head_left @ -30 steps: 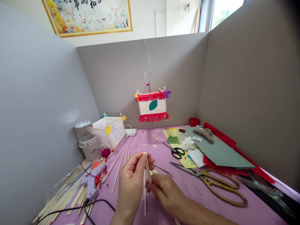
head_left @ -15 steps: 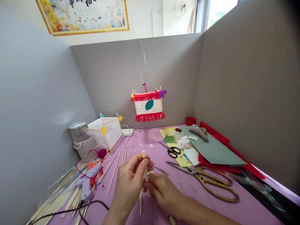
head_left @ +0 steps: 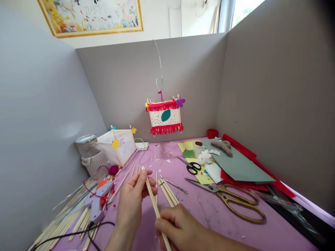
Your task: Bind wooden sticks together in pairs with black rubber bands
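A pair of pale wooden sticks [head_left: 153,203], side by side, slants between my two hands above the purple tabletop [head_left: 201,223]. My left hand [head_left: 136,191] pinches their upper end between thumb and fingers. Lower down, my right hand [head_left: 178,226] is closed around the same sticks near their lower part. Behind my right hand, several more sticks with dark marks near their tips [head_left: 167,191] lie on the tabletop. A thin metal tool [head_left: 178,187] rests just right of them.
Gold-handled scissors [head_left: 235,200] and black scissors [head_left: 192,167] lie right, near grey-green felt [head_left: 240,164]. At left are a glue gun [head_left: 98,202], loose sticks [head_left: 62,223], a jar [head_left: 87,146] and a white lantern [head_left: 121,144]. A red-fringed lantern [head_left: 165,116] hangs ahead.
My hands have moved apart, the left one leftward and the right one slightly down. The held sticks now slant instead of standing nearly upright, and the marked sticks behind them have come into view.
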The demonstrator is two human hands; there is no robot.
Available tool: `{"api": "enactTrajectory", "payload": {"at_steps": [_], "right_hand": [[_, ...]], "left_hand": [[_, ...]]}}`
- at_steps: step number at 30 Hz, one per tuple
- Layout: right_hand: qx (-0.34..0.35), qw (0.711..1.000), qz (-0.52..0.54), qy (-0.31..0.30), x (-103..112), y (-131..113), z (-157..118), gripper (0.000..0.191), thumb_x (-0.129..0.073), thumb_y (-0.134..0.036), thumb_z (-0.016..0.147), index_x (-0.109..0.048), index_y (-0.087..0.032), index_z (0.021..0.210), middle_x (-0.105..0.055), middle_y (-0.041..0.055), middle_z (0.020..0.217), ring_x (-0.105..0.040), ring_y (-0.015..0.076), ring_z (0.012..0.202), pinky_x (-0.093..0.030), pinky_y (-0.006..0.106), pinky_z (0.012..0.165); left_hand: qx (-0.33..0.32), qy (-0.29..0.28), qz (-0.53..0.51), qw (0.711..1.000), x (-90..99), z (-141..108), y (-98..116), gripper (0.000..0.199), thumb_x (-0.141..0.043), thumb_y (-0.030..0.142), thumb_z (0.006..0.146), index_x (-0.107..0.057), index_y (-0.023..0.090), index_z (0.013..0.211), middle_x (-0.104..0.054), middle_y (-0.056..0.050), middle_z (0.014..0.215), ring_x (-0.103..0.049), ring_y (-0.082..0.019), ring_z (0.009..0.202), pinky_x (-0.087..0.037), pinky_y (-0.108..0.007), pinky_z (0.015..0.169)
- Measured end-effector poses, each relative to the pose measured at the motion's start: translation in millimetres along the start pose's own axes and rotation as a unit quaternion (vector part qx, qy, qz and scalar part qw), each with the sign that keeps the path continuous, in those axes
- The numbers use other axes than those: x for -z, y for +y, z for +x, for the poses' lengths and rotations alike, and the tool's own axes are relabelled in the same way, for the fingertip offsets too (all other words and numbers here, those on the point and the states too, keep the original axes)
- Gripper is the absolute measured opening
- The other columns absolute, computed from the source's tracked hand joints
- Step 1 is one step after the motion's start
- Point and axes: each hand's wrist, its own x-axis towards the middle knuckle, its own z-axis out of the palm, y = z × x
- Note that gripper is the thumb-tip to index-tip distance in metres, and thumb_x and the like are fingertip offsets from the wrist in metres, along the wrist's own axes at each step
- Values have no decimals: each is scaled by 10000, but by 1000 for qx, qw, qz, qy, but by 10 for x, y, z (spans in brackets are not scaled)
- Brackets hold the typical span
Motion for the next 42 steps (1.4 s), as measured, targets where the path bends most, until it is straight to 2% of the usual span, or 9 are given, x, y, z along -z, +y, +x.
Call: {"api": "enactTrajectory", "payload": {"at_steps": [5, 11, 15, 17, 25, 31, 36, 39, 42], "right_hand": [[-104, 993, 49, -17, 40, 76, 30, 250, -407, -266, 795, -566, -153, 638, -523, -26, 455, -414, 66, 297, -296, 152, 309], [-116, 966, -214, 85, 174, 50, 3, 242, -463, -248, 714, -498, -172, 487, -489, -14, 425, -429, 90, 350, -245, 188, 342], [-71, 916, -372, 131, 243, 82, -11, 286, -494, -290, 730, -545, -163, 479, -564, 26, 473, -485, 118, 453, -235, 227, 421], [-63, 899, -413, 129, 248, 109, -16, 316, -503, -345, 760, -602, -168, 518, -618, 47, 519, -532, 140, 492, -252, 246, 458], [-64, 819, -547, 164, 213, 50, 1, 225, -518, -348, 831, -660, -174, 815, -694, 85, 681, -659, 266, 664, -367, 290, 543], [-99, 800, -581, 115, 170, -55, 35, 166, -534, -240, 833, -656, -141, 888, -704, 114, 747, -673, 291, 721, -424, 307, 577], [-125, 803, -574, 102, 178, -35, 35, 179, -525, -197, 806, -686, -119, 809, -696, 161, 747, -668, 292, 722, -401, 301, 573], [-82, 834, -530, 131, 214, 23, 33, 190, -492, -176, 785, -668, -135, 726, -687, 145, 714, -650, 261, 675, -363, 290, 556], [-24, 889, -418, 184, 248, 50, 43, 183, -465, -192, 795, -613, -167, 692, -649, 54, 629, -588, 172, 584, -326, 250, 527]], "left_hand": [[86, -27, 81, 993, 39, 121, -228, 461, -667, 426, 685, -602, 104, 1008, -597, -10, 677, -544, -114, 531, -455, -227, 466], [107, -43, 262, 958, 83, 240, -511, 364, -518, 489, 755, -603, 142, 685, -516, 8, 474, -464, -122, 386, -339, -235, 396], [-22, -6, 557, 830, 101, 253, -573, 224, -461, 304, 790, -642, 177, 752, -648, -54, 635, -601, -185, 618, -376, -273, 594], [-31, -11, 633, 774, 103, 246, -586, 164, -491, 244, 755, -636, 183, 805, -676, -73, 723, -611, -206, 702, -362, -283, 623], [-24, 17, 724, 689, 87, 193, -489, 209, -412, 178, 805, -607, 177, 881, -677, -107, 853, -618, -225, 822, -373, -296, 663], [-6, -27, 700, 713, -50, 73, -468, 214, -473, 322, 786, -631, 182, 753, -683, -96, 801, -622, -222, 775, -385, -292, 639], [12, -14, 685, 729, -68, 90, -537, 177, -472, 232, 747, -632, 156, 756, -683, -127, 819, -625, -228, 784, -378, -297, 633], [1, 5, 625, 780, -16, 145, -561, 153, -467, 195, 724, -602, 163, 659, -674, -115, 740, -616, -222, 735, -372, -299, 626], [2, 25, 480, 877, 17, 179, -517, 138, -477, 251, 753, -542, 178, 655, -621, -47, 581, -568, -163, 551, -366, -263, 543]]}}
